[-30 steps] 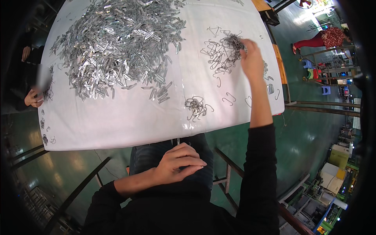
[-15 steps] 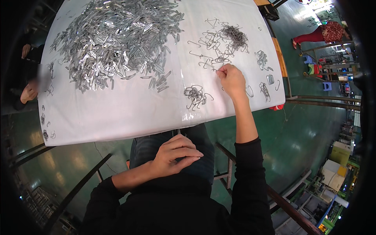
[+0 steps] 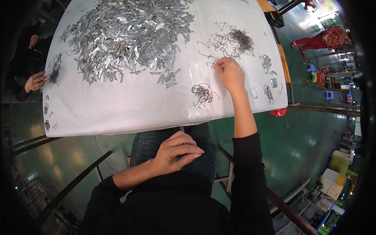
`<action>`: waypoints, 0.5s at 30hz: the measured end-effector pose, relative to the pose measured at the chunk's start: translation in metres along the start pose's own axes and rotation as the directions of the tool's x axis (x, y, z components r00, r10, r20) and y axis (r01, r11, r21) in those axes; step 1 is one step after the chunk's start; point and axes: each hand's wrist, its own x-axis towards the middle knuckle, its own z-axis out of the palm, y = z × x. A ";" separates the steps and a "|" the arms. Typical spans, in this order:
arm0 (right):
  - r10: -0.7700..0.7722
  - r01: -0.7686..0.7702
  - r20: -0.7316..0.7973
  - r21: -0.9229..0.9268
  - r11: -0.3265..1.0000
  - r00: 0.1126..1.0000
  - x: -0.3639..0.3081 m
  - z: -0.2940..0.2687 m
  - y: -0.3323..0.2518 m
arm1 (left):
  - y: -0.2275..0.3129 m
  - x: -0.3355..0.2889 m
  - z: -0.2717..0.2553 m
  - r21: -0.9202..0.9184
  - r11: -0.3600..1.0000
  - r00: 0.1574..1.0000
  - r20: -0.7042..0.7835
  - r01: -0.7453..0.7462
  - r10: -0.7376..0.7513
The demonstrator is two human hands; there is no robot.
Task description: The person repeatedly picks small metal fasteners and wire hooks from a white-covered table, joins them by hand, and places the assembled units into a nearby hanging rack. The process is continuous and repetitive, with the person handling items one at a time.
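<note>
My right hand (image 3: 232, 76) is over the right part of the white table, thumb and forefinger pinched at the end of a thin grey wire hook (image 3: 211, 63). Just beyond it lie loose wire hooks (image 3: 219, 41), running into a dense dark tangle of hooks (image 3: 242, 40). Nearer the front edge sits a small heap of bent hooks (image 3: 202, 94), left of my right wrist. My left hand (image 3: 176, 152) rests above my lap, off the table, its fingers curled together and thumb tip near the forefinger. Nothing shows in it.
A big pile of shiny metal clips (image 3: 129, 39) covers the table's (image 3: 117, 109) far left and middle. Small groups of wire pieces (image 3: 268, 94) lie along the right edge. Another person's hand (image 3: 36, 81) is at the left edge, beside a dark wire heap (image 3: 55, 74).
My right hand has shifted slightly left and away from me, over the hook. The view has shifted a little. My left hand stays put; the other person's hand has moved at the left edge.
</note>
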 end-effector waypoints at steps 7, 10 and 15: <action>-0.018 0.024 -0.248 0.021 0.999 0.969 -0.021 -0.001 0.037 | 0.003 0.001 0.000 0.011 1.000 1.000 0.023 0.003 -0.003; 0.209 -0.187 -0.343 0.098 0.978 0.916 -0.047 -0.033 0.093 | 0.001 0.002 0.001 0.000 1.000 0.999 0.051 0.017 -0.017; 0.464 -0.493 -0.290 -0.034 0.869 0.837 -0.078 -0.078 0.150 | -0.002 0.004 0.002 0.000 1.000 0.997 0.081 0.013 -0.013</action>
